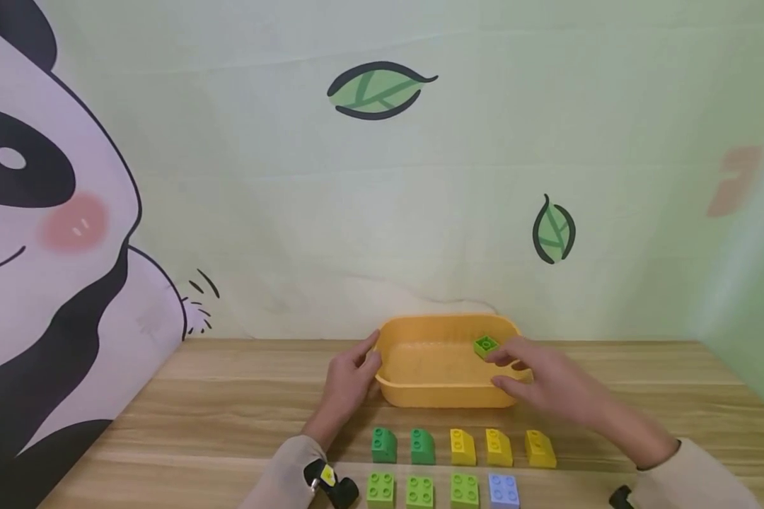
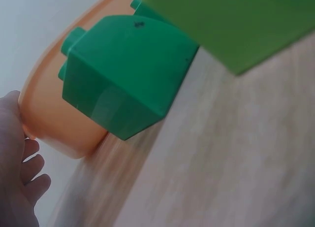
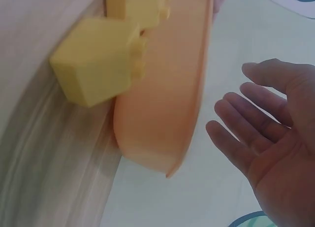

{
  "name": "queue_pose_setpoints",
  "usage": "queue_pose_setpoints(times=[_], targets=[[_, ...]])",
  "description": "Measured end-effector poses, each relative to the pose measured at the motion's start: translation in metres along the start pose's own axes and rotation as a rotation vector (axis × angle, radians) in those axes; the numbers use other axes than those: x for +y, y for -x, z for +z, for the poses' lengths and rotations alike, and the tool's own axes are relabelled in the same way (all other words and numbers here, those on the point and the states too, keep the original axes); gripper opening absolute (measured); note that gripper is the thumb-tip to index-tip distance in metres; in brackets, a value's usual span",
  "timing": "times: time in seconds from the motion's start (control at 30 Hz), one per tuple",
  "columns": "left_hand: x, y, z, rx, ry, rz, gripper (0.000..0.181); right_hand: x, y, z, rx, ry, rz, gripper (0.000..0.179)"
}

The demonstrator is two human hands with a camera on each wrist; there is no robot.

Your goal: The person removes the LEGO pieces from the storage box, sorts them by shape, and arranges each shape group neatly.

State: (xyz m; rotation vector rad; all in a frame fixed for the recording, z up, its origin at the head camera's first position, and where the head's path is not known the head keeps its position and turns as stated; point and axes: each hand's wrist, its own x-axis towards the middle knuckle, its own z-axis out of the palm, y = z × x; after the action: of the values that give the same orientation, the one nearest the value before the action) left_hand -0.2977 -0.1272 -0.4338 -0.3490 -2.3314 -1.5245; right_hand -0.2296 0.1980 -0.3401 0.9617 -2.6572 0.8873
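Observation:
A yellow-orange plastic tub [image 1: 446,396] stands on the table by the wall. My left hand [image 1: 350,378] holds it by its left end, and in the left wrist view the fingers [image 2: 32,168] bend beside its wall. My right hand [image 1: 550,378] hovers over the right end with fingers spread and nothing between them. Just beyond those fingertips, a light green toy brick [image 1: 486,346] lies inside the tub. The right wrist view shows the right palm [image 3: 280,168] bare, apart from the tub's rim.
In front of the tub, a row holds dark green curved bricks [image 1: 384,445] and yellow sloped bricks [image 1: 499,447]. Nearer still are light green bricks [image 1: 419,491] and one blue brick [image 1: 504,490]. Behind the tub rises a printed cloth wall [image 1: 280,212].

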Motion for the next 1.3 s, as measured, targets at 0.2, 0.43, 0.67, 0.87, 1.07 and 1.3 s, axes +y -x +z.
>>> queue_pose_setpoints(times=[0.2, 0.43, 0.67, 0.87, 1.07, 1.3], targets=[[-0.001, 0.000, 0.000, 0.001, -0.004, 0.004, 0.045, 0.011, -0.016, 0.002, 0.000, 0.029, -0.016, 0.018], [-0.001, 0.001, -0.001, 0.000, -0.014, 0.010, 0.046, 0.016, -0.033, 0.003, -0.052, 0.072, 0.022, 0.022], [0.000, 0.002, -0.002, -0.014, -0.009, 0.009, 0.046, 0.028, -0.044, 0.004, -0.082, 0.107, -0.012, 0.023], [0.000, 0.002, -0.002, -0.022, -0.008, 0.009, 0.046, 0.041, -0.052, 0.008, -0.137, 0.130, 0.031, 0.027], [-0.001, 0.001, -0.001, -0.018, -0.003, 0.010, 0.045, 0.050, -0.059, 0.014, -0.199, 0.183, 0.068, 0.031], [0.001, 0.000, -0.001, -0.014, 0.004, 0.004, 0.046, 0.057, -0.068, 0.020, -0.240, 0.236, 0.092, 0.032]])
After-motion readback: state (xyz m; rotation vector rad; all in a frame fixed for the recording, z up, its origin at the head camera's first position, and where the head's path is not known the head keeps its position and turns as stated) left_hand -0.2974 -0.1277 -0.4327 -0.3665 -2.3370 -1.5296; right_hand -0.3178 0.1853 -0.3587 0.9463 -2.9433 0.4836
